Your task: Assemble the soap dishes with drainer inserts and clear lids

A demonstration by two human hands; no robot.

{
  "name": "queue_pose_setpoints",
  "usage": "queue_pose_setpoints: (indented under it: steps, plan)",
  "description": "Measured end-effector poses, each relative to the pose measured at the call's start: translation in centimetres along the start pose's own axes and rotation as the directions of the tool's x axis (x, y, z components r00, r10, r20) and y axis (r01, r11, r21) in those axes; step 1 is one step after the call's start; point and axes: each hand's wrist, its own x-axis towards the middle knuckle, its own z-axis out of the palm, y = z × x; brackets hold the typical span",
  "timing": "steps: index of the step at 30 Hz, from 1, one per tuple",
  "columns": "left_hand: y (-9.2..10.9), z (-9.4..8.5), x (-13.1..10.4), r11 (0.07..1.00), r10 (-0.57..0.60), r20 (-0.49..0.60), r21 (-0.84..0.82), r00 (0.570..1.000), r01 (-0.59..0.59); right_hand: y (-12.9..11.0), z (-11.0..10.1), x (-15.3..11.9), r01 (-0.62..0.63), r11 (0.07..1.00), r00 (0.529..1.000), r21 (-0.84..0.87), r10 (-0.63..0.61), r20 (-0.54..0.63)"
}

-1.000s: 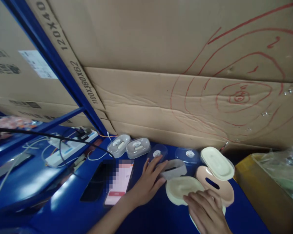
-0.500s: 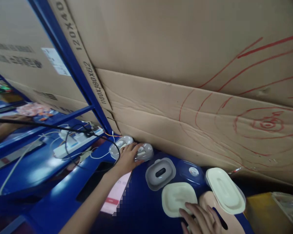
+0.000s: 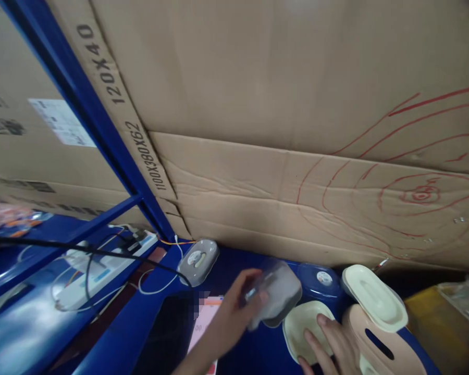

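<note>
My left hand [image 3: 240, 310] grips a translucent grey soap box lid [image 3: 279, 291], blurred by motion, over a grey soap dish [image 3: 275, 321] that it mostly covers. To the right, my right hand [image 3: 332, 346] has its fingers spread over a cream soap dish [image 3: 307, 323], fingertips apparently touching it. A dark blue translucent lid [image 3: 315, 284] with a round sticker lies behind that dish. Another cream dish [image 3: 375, 297] rests farther right, partly over a peach-coloured slotted piece [image 3: 383, 344]. A second grey translucent lid [image 3: 198, 263] with a sticker sits at the back left.
Cardboard sheets [image 3: 234, 192] stand along the back of the blue table. A power strip [image 3: 105, 271] with cables lies left, beyond a blue frame post [image 3: 82, 114]. A phone with a pink screen [image 3: 203, 325] is under my left forearm. A yellow box [image 3: 433, 312] stands right.
My left hand has picked up the grey lid from the back and carried it right and nearer, over the grey dish. My right hand stays at the cream dish. The view has shifted.
</note>
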Motion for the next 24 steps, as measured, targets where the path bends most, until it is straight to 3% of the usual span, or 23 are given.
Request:
queue_pose_setpoints:
  steps: [2, 4, 6, 10, 12, 14, 15, 17, 19, 21, 24]
  plan:
    - [-0.6, 1.7, -1.8, 0.997, -0.031, 0.155, -0.070, 0.987, 0.042, -0.5, 0.0, 1.0, 0.026, 1.000, 0.999, 0.017, -0.026, -0.018]
    - [-1.5, 3.4, -3.2, 0.991, -0.044, 0.223, -0.114, 0.974, 0.070, -0.2, -0.6, 1.7, 0.086, 0.996, 0.994, 0.038, -0.088, 0.058]
    - [-2.2, 4.9, -4.1, 0.981, -0.068, 0.202, -0.166, 0.977, 0.103, 0.9, -1.7, 1.7, 0.131, 0.990, 0.982, 0.055, -0.137, 0.127]
    - [-1.4, 6.2, -4.1, 0.966, -0.102, 0.118, -0.227, 0.988, 0.127, 3.9, -3.2, 0.6, 0.185, 0.976, 0.978, 0.112, -0.195, 0.078]
    - [-0.4, 6.0, -3.4, 0.994, -0.032, -0.021, -0.105, 0.999, 0.029, 4.8, -3.1, -0.2, 0.224, 0.959, 0.963, 0.175, -0.245, 0.112]
    - [0.5, 5.4, -2.3, 0.975, 0.141, -0.172, 0.197, 0.975, -0.107, 5.1, -2.4, -0.8, 0.175, 0.954, 0.963, 0.244, -0.218, 0.161]
    - [0.8, 5.2, -1.6, 0.915, 0.239, -0.201, 0.373, 0.950, -0.152, 5.0, -2.1, -1.0, 0.121, 0.954, 0.970, 0.276, -0.173, 0.171]
    - [0.8, 4.8, -0.3, 0.765, 0.354, -0.178, 0.621, 0.918, -0.174, 4.5, -1.5, -1.3, -0.001, 0.944, 0.985, 0.331, -0.056, 0.163]
    - [0.4, 4.7, 0.9, 0.662, 0.371, -0.072, 0.720, 0.926, -0.209, 4.2, -1.4, -1.0, -0.081, 0.925, 0.988, 0.371, 0.024, 0.156]
    - [-0.4, 4.6, 1.7, 0.627, 0.352, 0.015, 0.739, 0.936, -0.248, 4.3, -1.8, -0.3, -0.130, 0.909, 0.978, 0.397, 0.052, 0.201]
    - [-1.3, 4.2, 2.3, 0.636, 0.341, 0.030, 0.729, 0.939, -0.255, 5.1, -2.3, 1.4, -0.216, 0.872, 0.957, 0.440, 0.098, 0.275]
